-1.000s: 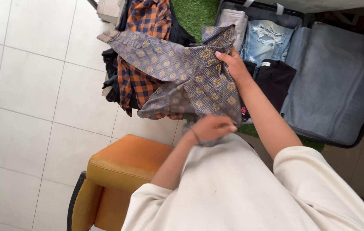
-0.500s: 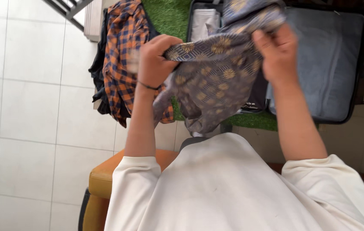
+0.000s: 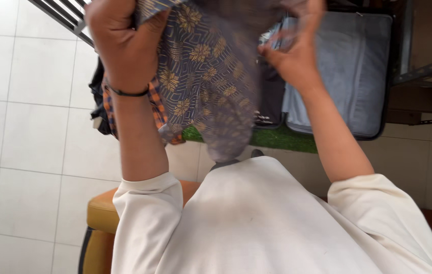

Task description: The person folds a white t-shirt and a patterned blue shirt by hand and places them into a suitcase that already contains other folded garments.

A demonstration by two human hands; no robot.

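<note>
**Patterned shirt held up in 2 hands, top edge out of view**

The top of the patterned shirt (image 3: 201,76) runs past the upper frame edge, so its collar and full shape cannot be made out. The right hand (image 3: 297,50) is motion-blurred; its fingers pinch the cloth's right side. The left hand (image 3: 124,45) is clenched on the left edge. The shirt hangs between both hands, long axis vertical, lower end pointing down toward the person's chest. Behind it lie an open grey suitcase (image 3: 348,71) and a partly hidden orange plaid garment (image 3: 157,114).
</note>
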